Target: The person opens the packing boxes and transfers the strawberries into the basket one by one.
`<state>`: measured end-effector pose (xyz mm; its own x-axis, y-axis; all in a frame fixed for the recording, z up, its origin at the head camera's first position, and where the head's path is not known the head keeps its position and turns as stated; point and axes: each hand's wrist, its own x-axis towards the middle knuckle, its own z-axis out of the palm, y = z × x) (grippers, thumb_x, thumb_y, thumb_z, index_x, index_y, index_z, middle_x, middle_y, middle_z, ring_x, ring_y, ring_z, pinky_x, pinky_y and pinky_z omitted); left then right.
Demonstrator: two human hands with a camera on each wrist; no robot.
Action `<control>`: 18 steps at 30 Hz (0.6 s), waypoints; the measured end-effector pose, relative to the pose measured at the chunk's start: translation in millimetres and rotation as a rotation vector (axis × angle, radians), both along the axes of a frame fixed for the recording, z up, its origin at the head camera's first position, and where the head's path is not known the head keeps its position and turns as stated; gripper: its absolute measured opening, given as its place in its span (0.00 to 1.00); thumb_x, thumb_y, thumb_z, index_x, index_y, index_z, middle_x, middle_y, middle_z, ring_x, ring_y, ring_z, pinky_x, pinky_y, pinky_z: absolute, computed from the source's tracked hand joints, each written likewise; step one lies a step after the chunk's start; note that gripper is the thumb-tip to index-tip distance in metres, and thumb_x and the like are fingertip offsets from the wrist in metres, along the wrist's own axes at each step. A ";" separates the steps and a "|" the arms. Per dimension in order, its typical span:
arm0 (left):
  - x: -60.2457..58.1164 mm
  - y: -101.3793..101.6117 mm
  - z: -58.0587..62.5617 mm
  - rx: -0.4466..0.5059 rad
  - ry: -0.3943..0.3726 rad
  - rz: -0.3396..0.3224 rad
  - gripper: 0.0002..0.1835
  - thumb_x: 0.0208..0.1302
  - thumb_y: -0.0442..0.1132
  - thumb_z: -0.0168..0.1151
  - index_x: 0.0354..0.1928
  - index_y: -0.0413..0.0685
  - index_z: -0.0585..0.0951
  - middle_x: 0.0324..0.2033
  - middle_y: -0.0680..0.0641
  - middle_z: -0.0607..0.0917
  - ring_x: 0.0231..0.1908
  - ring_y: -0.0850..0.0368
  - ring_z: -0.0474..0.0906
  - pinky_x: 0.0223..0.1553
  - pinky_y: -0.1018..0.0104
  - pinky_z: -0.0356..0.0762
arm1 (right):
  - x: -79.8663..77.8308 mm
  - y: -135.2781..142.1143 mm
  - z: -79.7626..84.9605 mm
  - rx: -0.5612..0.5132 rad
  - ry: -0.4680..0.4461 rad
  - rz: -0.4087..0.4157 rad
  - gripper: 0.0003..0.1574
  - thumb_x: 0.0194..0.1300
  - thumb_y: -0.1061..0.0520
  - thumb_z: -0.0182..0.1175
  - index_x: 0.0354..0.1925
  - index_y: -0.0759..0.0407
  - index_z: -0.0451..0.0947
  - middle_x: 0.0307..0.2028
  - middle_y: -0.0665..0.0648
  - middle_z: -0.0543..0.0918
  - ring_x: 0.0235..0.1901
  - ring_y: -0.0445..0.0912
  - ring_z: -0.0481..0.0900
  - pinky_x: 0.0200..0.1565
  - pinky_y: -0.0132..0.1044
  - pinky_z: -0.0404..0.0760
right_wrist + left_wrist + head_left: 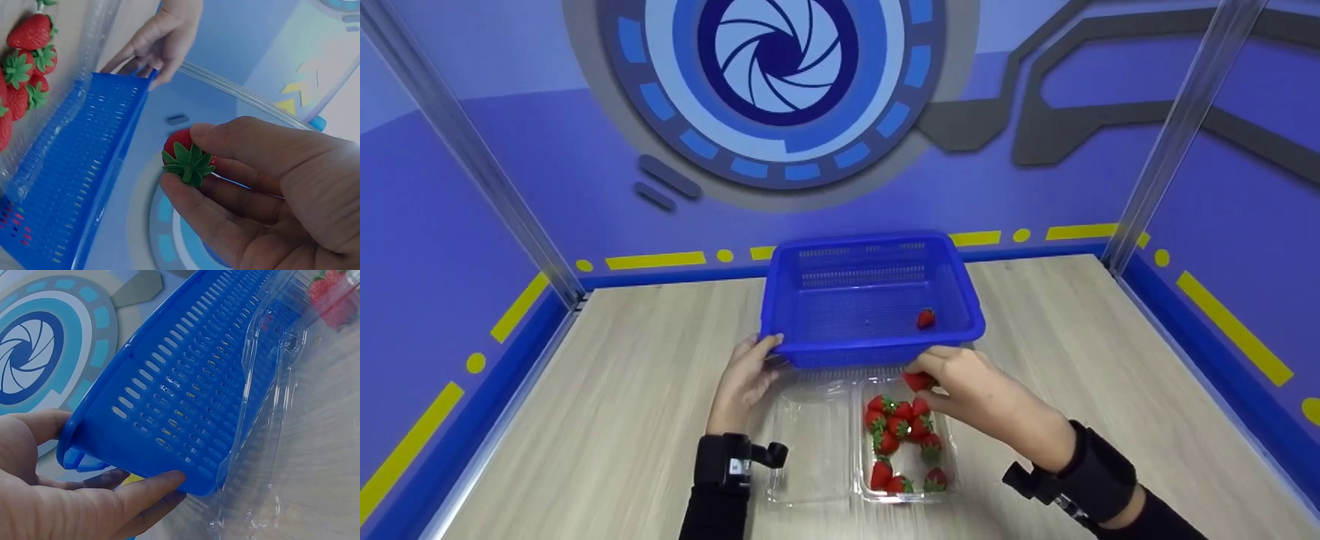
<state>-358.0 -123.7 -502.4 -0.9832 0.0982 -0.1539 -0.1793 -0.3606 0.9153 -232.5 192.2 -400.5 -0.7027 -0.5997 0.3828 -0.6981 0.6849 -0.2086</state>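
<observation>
"What does the head view show?"

"A blue, slotted plastic basket (840,311) stands on the pale wood-grain table (645,412), with a single red strawberry (925,319) near its front right corner. In front of it lies a clear plastic clamshell container (907,459), its clear lid (810,450) folded out to the left. Several red strawberries with green leafy tops (898,427) sit in the right half."

"And the hands?"

"The left hand (746,382) grips the basket's front left corner. The right hand (986,390) pinches a separate red strawberry (916,381) over the container's far end, close to the basket's front wall. A black band (1099,465) circles the right wrist."

"Does the left wrist view agree?"

"Yes. The thumb reaches over the basket's rim while the fingers lie on the outer side, so the corner sits between them. Clear plastic runs just beside the slotted wall, and strawberries appear at the upper right."

"Now the right wrist view."

"The pinched strawberry is between thumb and fingertips, its green leafy cap toward the camera. The left hand holds the basket's corner beyond, strawberries fill the left edge, and some red shows through the basket's slots."
</observation>
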 end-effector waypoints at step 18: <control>0.1 0.9 -0.9 0.027 -0.002 0.001 0.26 0.76 0.32 0.51 0.70 0.27 0.61 0.64 0.24 0.69 0.56 0.40 0.76 0.68 0.39 0.67 | -12.5 8.3 -5.0 -0.024 0.085 0.065 0.12 0.56 0.71 0.72 0.37 0.62 0.81 0.32 0.54 0.85 0.32 0.44 0.82 0.35 0.38 0.85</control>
